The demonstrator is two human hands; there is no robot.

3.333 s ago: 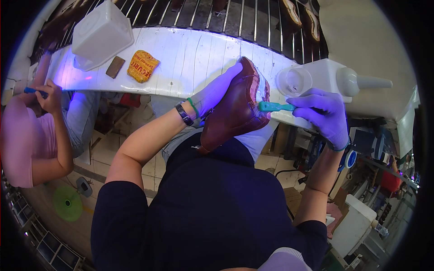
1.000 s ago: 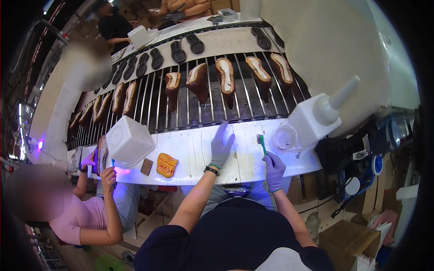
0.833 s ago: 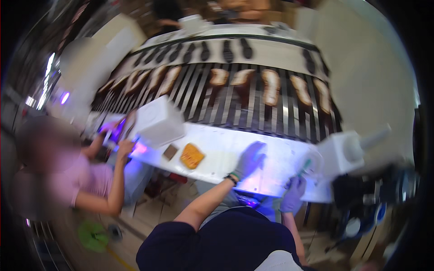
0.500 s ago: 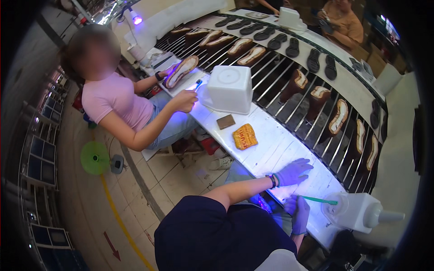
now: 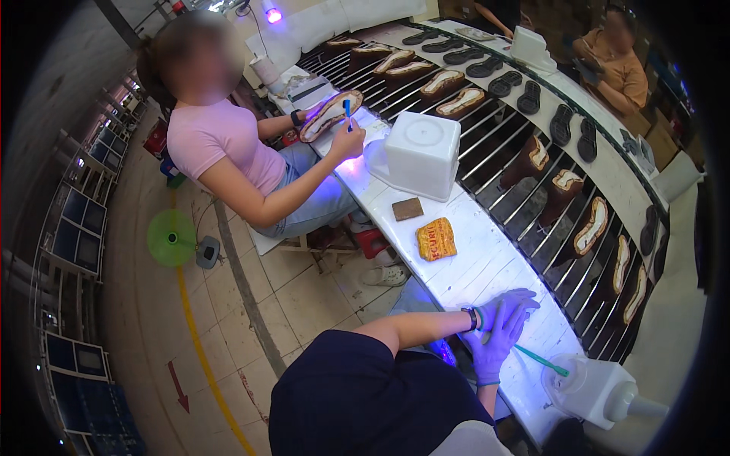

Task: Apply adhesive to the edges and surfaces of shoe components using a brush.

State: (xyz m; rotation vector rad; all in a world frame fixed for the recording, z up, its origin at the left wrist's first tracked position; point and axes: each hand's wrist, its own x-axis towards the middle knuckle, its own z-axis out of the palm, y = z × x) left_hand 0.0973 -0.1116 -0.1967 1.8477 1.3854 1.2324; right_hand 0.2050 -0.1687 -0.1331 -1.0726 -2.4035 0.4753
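My left hand (image 5: 514,299), in a thin light-purple glove, lies over the white bench with its fingers stretched out. My right hand (image 5: 493,349), gloved alike, rests against the left one, overlapping it, fingers extended and nothing visible gripped. A green-handled brush (image 5: 541,359) runs from beside my right hand to the mouth of a tipped white plastic container (image 5: 601,390). Whether the right hand touches its handle I cannot tell. Farther up the bench lie a yellow printed packet (image 5: 435,239) and a small brown block (image 5: 407,210).
A white tub (image 5: 423,156) stands on the white bench (image 5: 464,285). Beyond runs a curved roller conveyor (image 5: 494,199) carrying brown shoe uppers (image 5: 591,226), with black soles (image 5: 560,124) on the ledge behind. At left, a co-worker holds a blue brush (image 5: 347,114) over a shoe upper (image 5: 332,115).
My right hand has moved up from beside the brush handle onto my left hand. The co-worker's brush has moved over the shoe upper. The whole view has shifted slightly.
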